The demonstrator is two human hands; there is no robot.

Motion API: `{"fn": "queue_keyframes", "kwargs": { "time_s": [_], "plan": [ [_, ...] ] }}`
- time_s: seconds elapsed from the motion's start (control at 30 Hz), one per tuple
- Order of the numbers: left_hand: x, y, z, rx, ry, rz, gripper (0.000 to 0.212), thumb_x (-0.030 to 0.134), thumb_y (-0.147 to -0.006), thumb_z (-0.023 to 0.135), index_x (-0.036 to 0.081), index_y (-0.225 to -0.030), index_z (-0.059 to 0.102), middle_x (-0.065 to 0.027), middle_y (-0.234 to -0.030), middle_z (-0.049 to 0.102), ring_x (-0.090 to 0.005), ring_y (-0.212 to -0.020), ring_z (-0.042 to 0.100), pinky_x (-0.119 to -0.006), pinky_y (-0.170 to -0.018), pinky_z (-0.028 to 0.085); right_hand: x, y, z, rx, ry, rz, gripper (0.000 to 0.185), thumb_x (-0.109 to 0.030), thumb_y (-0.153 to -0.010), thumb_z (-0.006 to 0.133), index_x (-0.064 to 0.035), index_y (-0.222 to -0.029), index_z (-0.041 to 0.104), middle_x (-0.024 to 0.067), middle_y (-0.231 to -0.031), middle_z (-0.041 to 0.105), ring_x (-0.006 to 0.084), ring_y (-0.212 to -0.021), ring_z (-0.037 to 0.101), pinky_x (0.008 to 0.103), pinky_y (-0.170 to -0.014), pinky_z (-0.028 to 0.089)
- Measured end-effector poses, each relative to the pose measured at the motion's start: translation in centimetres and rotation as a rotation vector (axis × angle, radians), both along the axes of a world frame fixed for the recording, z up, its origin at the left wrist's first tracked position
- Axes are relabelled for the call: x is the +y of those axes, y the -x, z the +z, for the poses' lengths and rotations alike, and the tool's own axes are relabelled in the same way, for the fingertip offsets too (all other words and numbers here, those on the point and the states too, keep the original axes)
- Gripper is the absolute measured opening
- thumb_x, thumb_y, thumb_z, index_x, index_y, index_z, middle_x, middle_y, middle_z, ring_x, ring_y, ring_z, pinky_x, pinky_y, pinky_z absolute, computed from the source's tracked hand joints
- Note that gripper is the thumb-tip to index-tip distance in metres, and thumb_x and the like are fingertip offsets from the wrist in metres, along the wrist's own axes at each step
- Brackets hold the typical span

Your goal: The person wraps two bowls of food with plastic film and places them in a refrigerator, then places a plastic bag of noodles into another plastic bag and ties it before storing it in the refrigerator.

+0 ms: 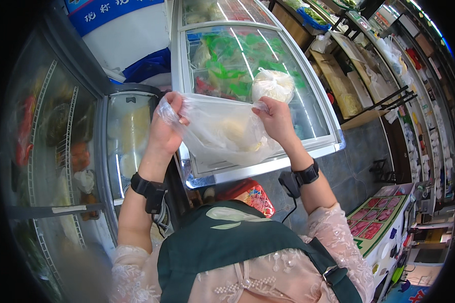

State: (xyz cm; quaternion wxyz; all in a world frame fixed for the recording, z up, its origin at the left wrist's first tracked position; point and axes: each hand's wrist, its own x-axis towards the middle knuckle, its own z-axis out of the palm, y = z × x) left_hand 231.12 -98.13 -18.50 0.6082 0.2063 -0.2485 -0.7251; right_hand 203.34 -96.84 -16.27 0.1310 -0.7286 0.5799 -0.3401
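Observation:
Between my two hands a thin translucent plastic bag [212,132] is stretched by its mouth, over the near end of a glass-topped chest freezer [246,172]. Pale, yellowish contents show through its film, too blurred to name. My left hand [168,123] grips the left corner of the bag, with film bunched around the fingers. At the other corner, my right hand [275,117] pinches the film between thumb and fingers. Just beyond the right hand, a knotted plastic bag with whitish contents [273,86] rests on the freezer's glass lid.
Green and clear packages [231,64] lie under the freezer glass. A glass-door refrigerator [60,151] stands close on the left. Wooden shelves [339,85] with bagged goods are at the right. A red package [256,197] sits low by the freezer's front.

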Motion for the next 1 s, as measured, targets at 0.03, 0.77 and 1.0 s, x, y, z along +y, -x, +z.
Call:
{"fn": "queue_keyframes", "kwargs": {
  "time_s": [0.03,0.77,1.0],
  "plan": [
    [0.3,-0.1,0.2,0.011,0.006,0.008,0.011,0.019,-0.093,0.062,0.011,-0.1,0.059,0.004,-0.087,0.058,-0.0061,-0.074,0.053,-0.021,-0.055,0.041,-0.1,0.1,0.9,0.011,0.006,0.008,0.01,0.004,-0.079,0.067,0.0023,-0.088,0.062,0.0054,-0.067,0.06,0.0076,-0.065,0.053,0.0243,-0.059,0.045],
    [6.2,-2.8,3.5,-0.041,-0.039,-0.159,0.038,0.011,-0.095,0.046,-0.004,-0.13,0.048,-0.0085,-0.093,0.062,-0.0146,-0.076,0.059,-0.03,-0.071,0.048,-4.0,-2.6,12.6,-0.13,0.36,0.261,0.01,-0.003,-0.084,0.065,0.0049,-0.09,0.066,0.0045,-0.067,0.063,0.0066,-0.06,0.052,0.0233,-0.054,0.042],
    [6.2,-3.1,3.3,-0.03,0.028,-0.211,0.043,0.011,-0.096,0.045,-0.001,-0.136,0.041,-0.0101,-0.091,0.062,-0.0164,-0.076,0.059,-0.03,-0.071,0.048,-6.4,-2.1,15.4,-0.408,0.459,0.278,0.009,-0.01,-0.084,0.069,-0.0022,-0.089,0.071,0.0054,-0.071,0.066,0.0075,-0.065,0.059,0.0257,-0.061,0.048]
  ]
}}
